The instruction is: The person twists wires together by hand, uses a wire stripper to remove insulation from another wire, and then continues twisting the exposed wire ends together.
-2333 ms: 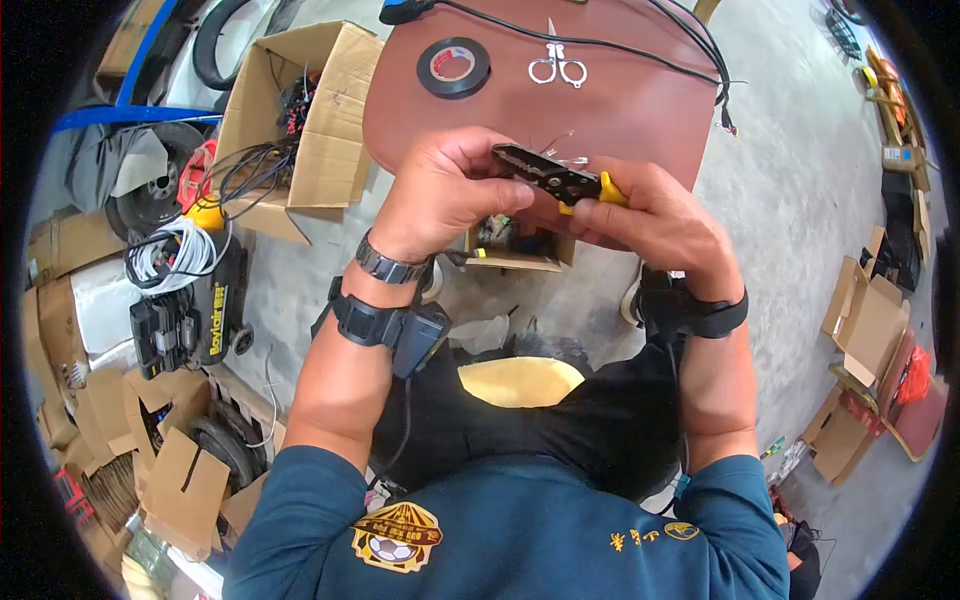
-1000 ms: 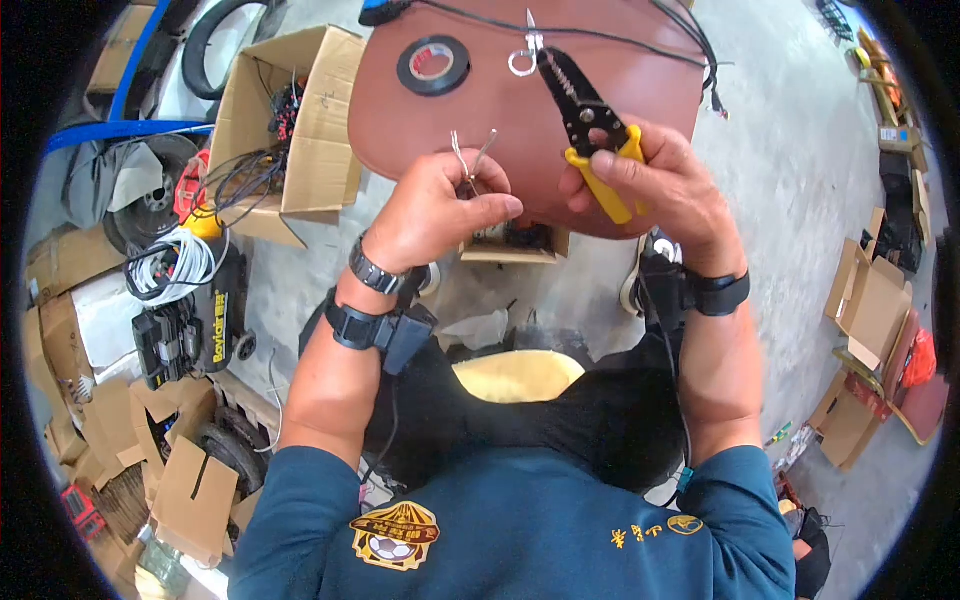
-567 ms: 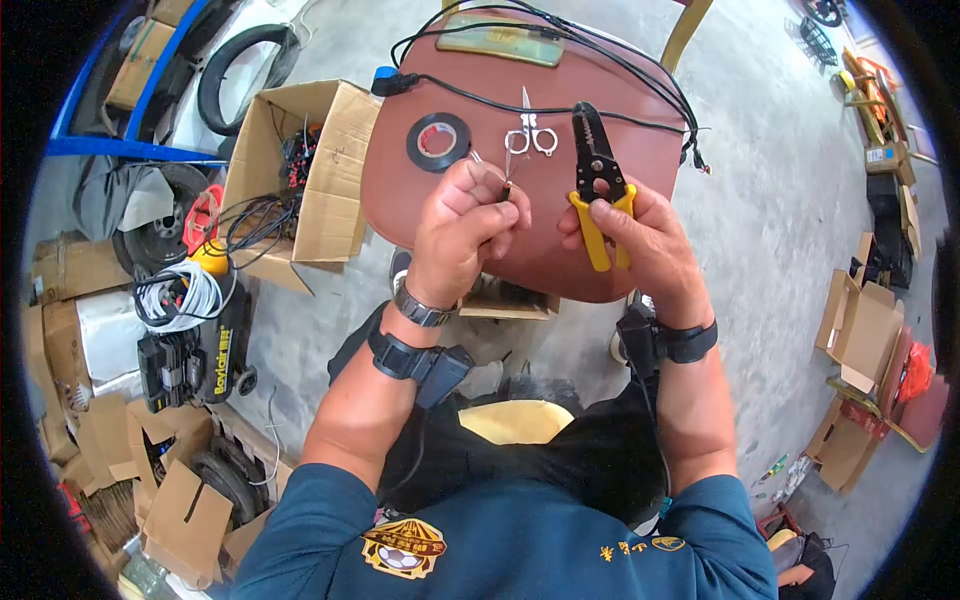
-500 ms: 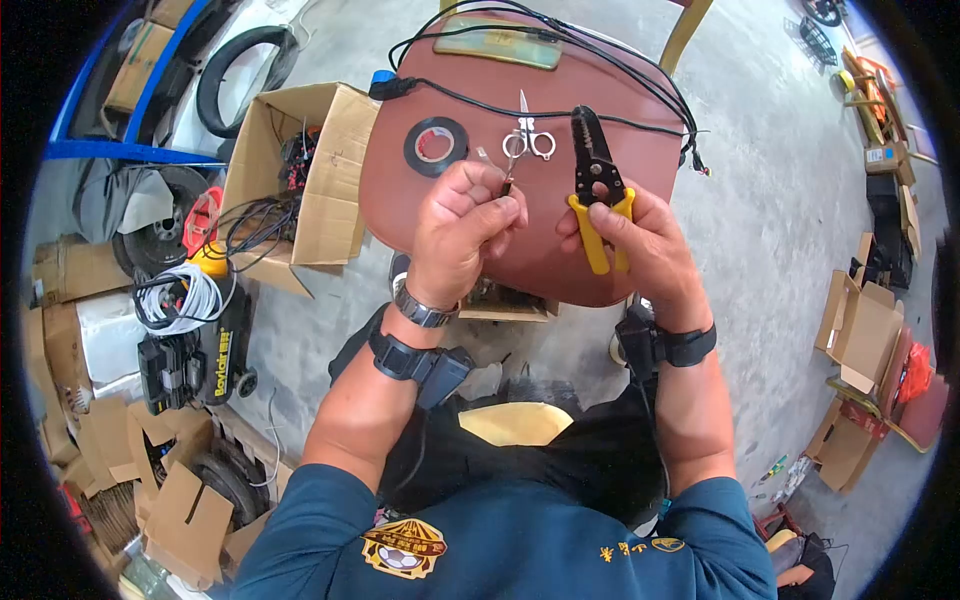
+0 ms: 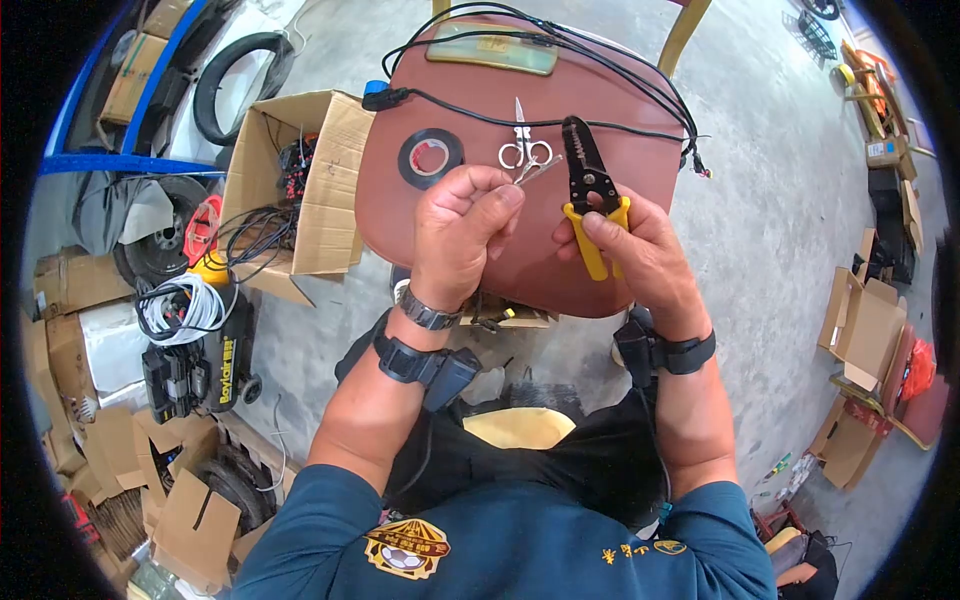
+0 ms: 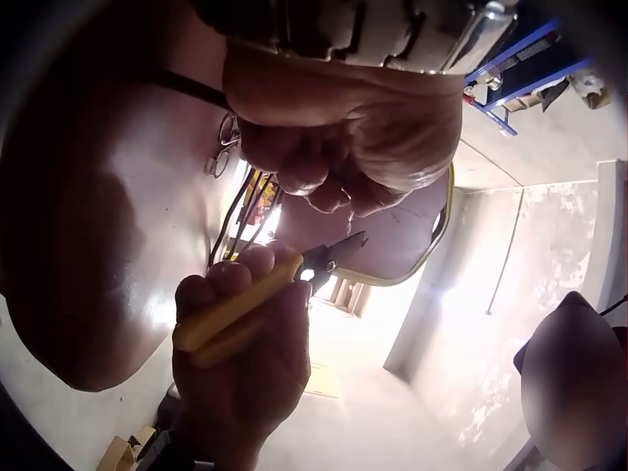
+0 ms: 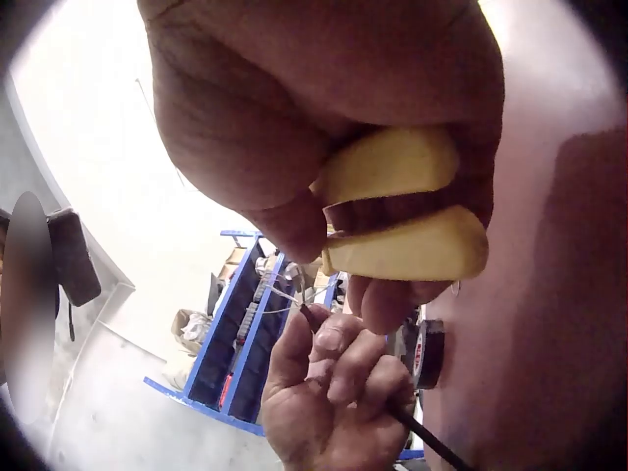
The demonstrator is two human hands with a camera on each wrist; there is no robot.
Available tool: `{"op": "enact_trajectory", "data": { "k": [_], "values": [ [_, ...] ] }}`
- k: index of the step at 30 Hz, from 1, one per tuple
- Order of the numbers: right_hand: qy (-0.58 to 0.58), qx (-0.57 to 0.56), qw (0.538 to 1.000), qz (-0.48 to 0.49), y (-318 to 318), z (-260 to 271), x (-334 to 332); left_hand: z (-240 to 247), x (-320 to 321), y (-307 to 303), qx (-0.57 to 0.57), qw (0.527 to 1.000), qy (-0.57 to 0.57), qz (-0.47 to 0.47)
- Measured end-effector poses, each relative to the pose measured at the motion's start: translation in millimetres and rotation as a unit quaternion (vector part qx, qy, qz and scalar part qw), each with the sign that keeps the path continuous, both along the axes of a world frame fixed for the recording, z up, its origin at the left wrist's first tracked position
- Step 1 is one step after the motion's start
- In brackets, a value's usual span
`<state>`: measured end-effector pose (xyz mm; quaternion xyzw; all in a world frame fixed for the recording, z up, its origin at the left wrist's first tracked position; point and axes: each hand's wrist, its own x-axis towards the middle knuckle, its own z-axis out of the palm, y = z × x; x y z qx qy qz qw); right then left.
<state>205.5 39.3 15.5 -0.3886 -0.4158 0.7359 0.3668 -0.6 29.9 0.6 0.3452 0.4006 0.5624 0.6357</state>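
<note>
In the head view my left hand (image 5: 462, 235) pinches the end of a cable between thumb and index finger. Thin wires (image 5: 540, 168) stick out of its fingertips to the upper right, overlapping the scissors' handles. The right wrist view shows these wires fanned out, and a black cable (image 7: 432, 442) trailing below the left hand. My right hand (image 5: 645, 250) grips a wire stripper (image 5: 590, 180) by its yellow handles, black toothed jaws pointing up. The jaws stand just right of the wires. Silver scissors (image 5: 521, 135) and a roll of black tape (image 5: 412, 175) lie on the reddish-brown chair seat (image 5: 560, 280).
A black cable (image 5: 640, 82) loops over the seat's far side, beside a flat greenish case (image 5: 492, 52). An open cardboard box (image 5: 310, 190) with wires stands left of the chair. Another box with parts sits under the seat. A yellow-topped stool (image 5: 520, 428) shows between the legs.
The wire stripper has left the left fingertips, where it lay crosswise, and swung upright to the right. The wires in my left hand have tipped from upward to the right. The head view has shifted.
</note>
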Motion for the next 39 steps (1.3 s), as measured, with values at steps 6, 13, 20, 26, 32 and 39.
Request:
{"op": "enact_trajectory", "data": {
  "k": [6,13,20,26,32,39],
  "values": [
    [-0.011,-0.011,1.0,0.01,-4,4,-5,4,-7,-4,0.013,1.0,0.009,0.012],
    [-0.058,0.014,0.998,0.032,-10,1,-8,0,-13,-5,0.037,0.998,-0.019,0.036],
    [-0.044,0.006,0.998,0.044,-12,2,-9,-6,-14,-3,0.06,0.996,-0.025,0.062],
    [-0.037,0.003,0.999,0.039,-11,1,-9,-8,-15,-2,0.103,0.991,-0.063,0.054],
    [-0.036,0.008,0.998,0.047,-9,-2,-11,-8,-15,-1,0.071,0.994,-0.038,0.074],
    [-0.041,-0.011,0.998,0.042,-9,-5,-12,-7,-19,-2,0.058,0.994,-0.052,0.075]
  ]
}}
